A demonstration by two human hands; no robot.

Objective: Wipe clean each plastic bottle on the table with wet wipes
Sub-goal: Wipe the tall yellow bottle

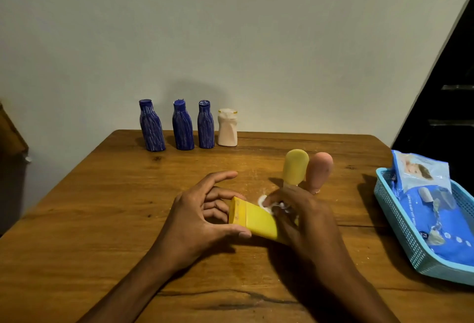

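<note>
My left hand [202, 216] grips the yellow bottle [256, 222] at its cap end, thumb under, fingers curled behind, index lifted free. The bottle lies tilted between my two hands, just above the table [102, 220]. My right hand [305, 220] pinches a wet wipe [265, 202] against the bottle's upper side, fingers folded over the body.

Step in hand, as I judge it: wiping this bottle, one of several. The next move calls for my left fingers to turn the bottle so the wipe reaches the faces now hidden under my palm, then setting it down and taking another.

Count, left to right. Far beyond my left fingers: three blue bottles [182, 125], upright in a row, then one white bottle [227, 127] just beside them. Between my hands: one yellow bottle. Just beyond my right fingers: one yellow tube [295, 166] and one pink tube [319, 169], standing side by side. Well right of my right hand: one basket [400, 225] holding one wipes pack [441, 220].
</note>
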